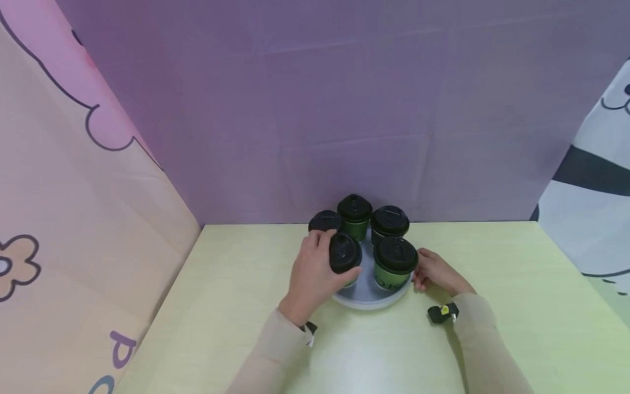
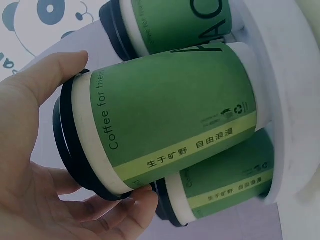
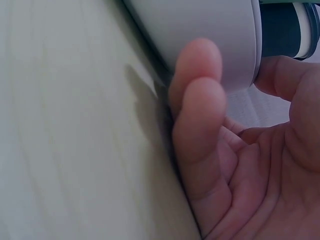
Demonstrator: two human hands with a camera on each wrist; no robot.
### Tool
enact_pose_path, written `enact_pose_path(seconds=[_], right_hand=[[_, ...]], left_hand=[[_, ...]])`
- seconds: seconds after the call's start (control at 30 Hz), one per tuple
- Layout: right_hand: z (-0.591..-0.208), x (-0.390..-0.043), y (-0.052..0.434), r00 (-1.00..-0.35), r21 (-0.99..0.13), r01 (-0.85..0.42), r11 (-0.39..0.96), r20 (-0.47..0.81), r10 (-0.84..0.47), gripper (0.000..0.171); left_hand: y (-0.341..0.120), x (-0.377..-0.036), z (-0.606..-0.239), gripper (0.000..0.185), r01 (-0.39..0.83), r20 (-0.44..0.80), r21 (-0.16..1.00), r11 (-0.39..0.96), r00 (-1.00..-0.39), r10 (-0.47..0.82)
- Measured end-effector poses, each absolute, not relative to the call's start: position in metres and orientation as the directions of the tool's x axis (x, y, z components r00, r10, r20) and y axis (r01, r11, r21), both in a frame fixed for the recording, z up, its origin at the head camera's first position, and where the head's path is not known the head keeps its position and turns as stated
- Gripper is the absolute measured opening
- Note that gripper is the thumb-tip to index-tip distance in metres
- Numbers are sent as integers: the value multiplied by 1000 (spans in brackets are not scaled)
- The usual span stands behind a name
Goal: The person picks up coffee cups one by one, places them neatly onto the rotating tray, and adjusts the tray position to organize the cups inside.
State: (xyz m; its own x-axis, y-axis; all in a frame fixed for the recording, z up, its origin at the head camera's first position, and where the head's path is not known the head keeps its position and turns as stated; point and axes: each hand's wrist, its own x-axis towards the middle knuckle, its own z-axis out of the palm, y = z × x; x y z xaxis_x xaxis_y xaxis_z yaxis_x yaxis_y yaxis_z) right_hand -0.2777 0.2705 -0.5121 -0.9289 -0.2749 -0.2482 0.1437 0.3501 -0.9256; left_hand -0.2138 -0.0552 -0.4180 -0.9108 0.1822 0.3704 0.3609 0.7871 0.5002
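My left hand (image 1: 314,271) holds a green paper coffee cup (image 2: 175,115) by its black lid (image 1: 345,253), thumb on one side and fingers on the other. That cup stands upright at the front left of a round white tray (image 1: 365,304), its base at the tray surface. My right hand (image 1: 439,272) is at the tray's right edge. In the right wrist view its thumb lies at the tray's rim (image 3: 210,35) and its fingers curl by the side wall, near the tabletop. Another green cup (image 1: 395,262) stands front right, close to the right hand.
More black-lidded cups stand on the tray: a left one (image 1: 325,220), a back one (image 1: 355,213) and a back right one (image 1: 390,224). The pale yellow table (image 1: 236,306) meets a purple cloth backdrop (image 1: 315,109) just behind them. Printed cloth panels (image 1: 88,219) flank the table.
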Motion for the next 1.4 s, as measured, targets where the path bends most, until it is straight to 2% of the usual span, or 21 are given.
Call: enact_pose_path(seconds=[0.63, 0.87, 1.4], right_hand=[[-508, -277, 268, -925, -922, 142, 360, -253, -285, 39], [-507, -277, 267, -924, -918, 150, 367, -262, -279, 37], [-508, -277, 268, -923, -914, 152, 376, -267, -276, 36]], left_hand=[[-43, -216, -433, 87, 400, 423, 393, 828, -878, 224], [-42, -217, -437, 87, 406, 457, 334, 850, -859, 231], [-38, -218, -441, 89, 412, 445, 373, 831, -866, 230]])
